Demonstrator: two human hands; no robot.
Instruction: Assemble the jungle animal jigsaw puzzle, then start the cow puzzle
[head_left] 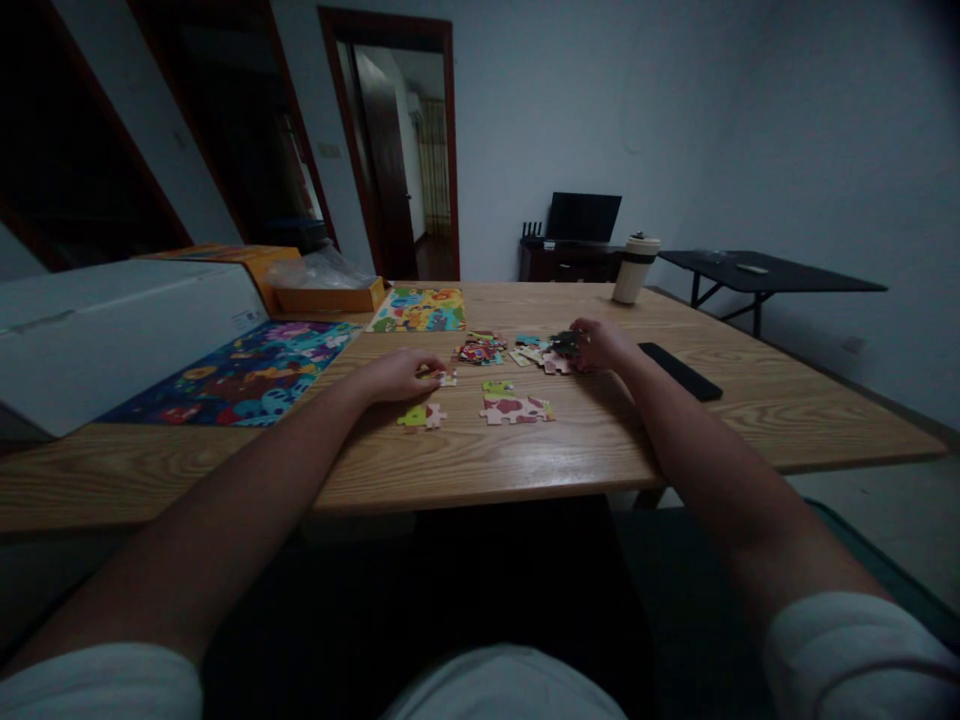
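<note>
My left hand [401, 375] rests low over the wooden table, fingers pinched at a small light puzzle piece [448, 378]. My right hand [600, 345] is at the right end of a loose pile of puzzle pieces [541, 357], its fingers curled on a dark puzzle piece [568, 343]. Another heap of mixed pieces [481, 349] lies between the hands. Nearer to me is a joined pink-and-brown puzzle section [516, 409] with a green edge. To its left lies a small green-and-pink joined section [422, 416], just below my left hand.
A finished-looking animal picture [420, 310] and a dark blue picture sheet [255, 375] lie to the left. Behind them stand a white box [135, 325] and an orange box [330, 297] with clear plastic. A black phone-like slab [679, 371] and a cream tumbler [636, 270] are on the right.
</note>
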